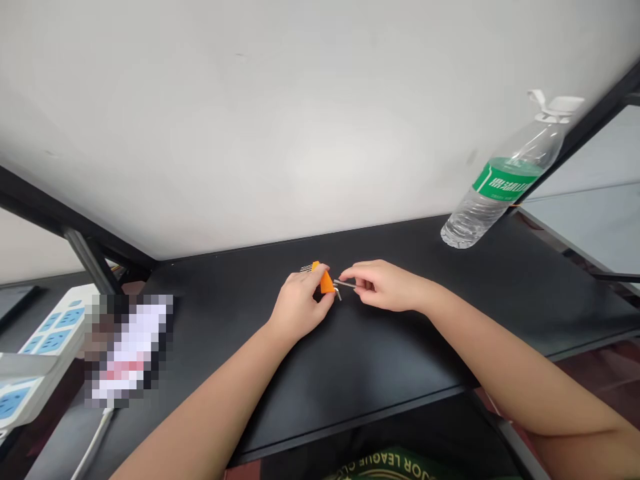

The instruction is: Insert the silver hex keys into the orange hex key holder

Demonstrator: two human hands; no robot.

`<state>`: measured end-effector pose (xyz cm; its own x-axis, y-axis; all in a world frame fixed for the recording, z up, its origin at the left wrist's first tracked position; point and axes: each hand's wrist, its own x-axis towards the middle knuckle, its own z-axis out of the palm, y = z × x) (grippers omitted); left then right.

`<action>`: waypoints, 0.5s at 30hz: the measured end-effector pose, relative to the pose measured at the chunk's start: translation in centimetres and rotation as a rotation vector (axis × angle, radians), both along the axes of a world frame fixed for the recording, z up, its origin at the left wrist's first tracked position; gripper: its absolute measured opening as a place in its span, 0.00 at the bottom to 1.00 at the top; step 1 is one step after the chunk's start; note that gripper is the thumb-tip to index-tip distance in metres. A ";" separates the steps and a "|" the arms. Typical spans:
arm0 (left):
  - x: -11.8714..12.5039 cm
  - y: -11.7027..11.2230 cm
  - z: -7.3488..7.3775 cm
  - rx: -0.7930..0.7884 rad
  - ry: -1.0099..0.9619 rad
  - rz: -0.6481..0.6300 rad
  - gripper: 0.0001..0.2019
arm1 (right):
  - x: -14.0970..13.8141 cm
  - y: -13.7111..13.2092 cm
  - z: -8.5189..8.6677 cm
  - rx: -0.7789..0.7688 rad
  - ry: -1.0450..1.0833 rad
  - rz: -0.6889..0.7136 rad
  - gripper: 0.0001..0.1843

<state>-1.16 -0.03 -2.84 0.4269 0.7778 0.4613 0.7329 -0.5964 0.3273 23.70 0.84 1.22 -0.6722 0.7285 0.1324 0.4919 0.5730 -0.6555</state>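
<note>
An orange hex key holder [327, 283] is gripped between the thumb and fingers of my left hand [301, 301], above the black tabletop [370, 360]. Thin metal keys [306, 268] stick out of the holder's far left side. On its right side the short bent end of a hex key [339, 293] points down. My right hand [381, 285] pinches a larger metal hex key [345, 284], whose tip lies close to the holder's right side. Whether that tip sits inside the holder I cannot tell.
A large clear plastic bottle [507, 180] with a green label stands at the back right, by the white wall [310, 120]. At the left lie a white power strip [55, 340] and a blurred-out flat object [130, 350] with a white cable [95, 440]. Dark frame bars flank the table.
</note>
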 end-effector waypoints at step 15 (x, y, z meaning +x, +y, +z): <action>0.0 -0.3 0.5 0.059 0.014 -0.097 0.18 | -0.2 0.1 -0.3 0.055 0.068 0.101 0.14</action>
